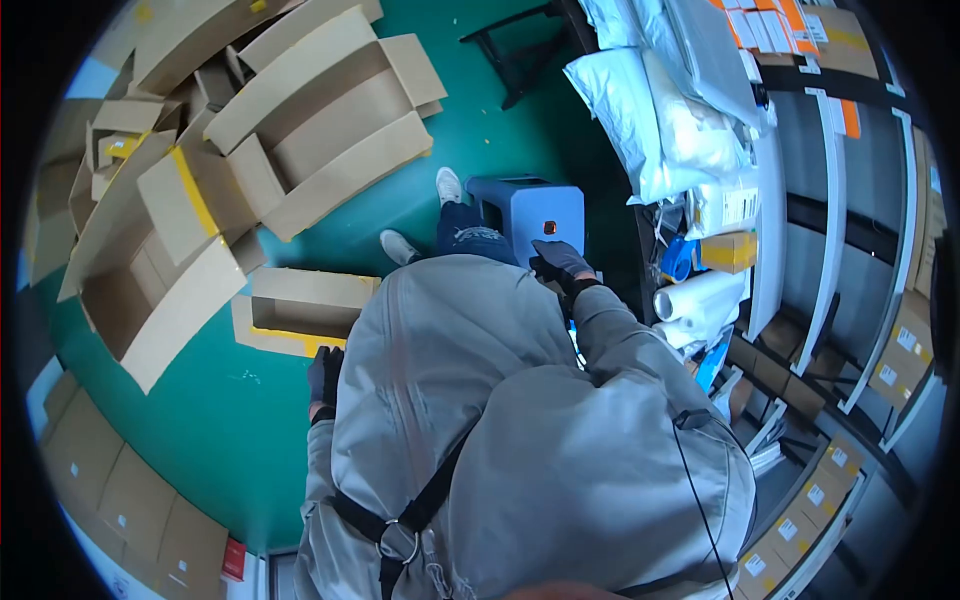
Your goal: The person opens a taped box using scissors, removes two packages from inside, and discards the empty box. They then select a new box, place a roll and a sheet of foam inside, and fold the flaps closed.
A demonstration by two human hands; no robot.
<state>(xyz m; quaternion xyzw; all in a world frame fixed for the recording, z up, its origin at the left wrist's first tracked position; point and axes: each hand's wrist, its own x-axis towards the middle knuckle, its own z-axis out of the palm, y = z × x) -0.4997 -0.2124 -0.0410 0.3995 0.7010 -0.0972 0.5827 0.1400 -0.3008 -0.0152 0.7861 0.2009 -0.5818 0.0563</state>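
Note:
Both hands wear dark gloves with grey parts. At the front edge of a blue-grey box-shaped stool (pixel 548 212) is my right hand (pixel 565 260), its fingers bent near the stool's top; whether it grips anything is unclear. My left hand (pixel 325 375) hangs at my left side, close to a small open carton (pixel 305 310) with yellow tape on the floor. The fingers of that hand are partly hidden and hard to read. My two white shoes (pixel 448 185) stand on the green floor beside the stool.
Large open cardboard boxes (pixel 320 130) lie across the left and upper left. Stacked closed cartons (pixel 120 490) stand at the lower left. On the right, a table holds plastic mailer bags (pixel 690 120), a blue tape roll (pixel 680 258) and white rolls (pixel 700 298), with shelves (pixel 830 230) of cartons beyond.

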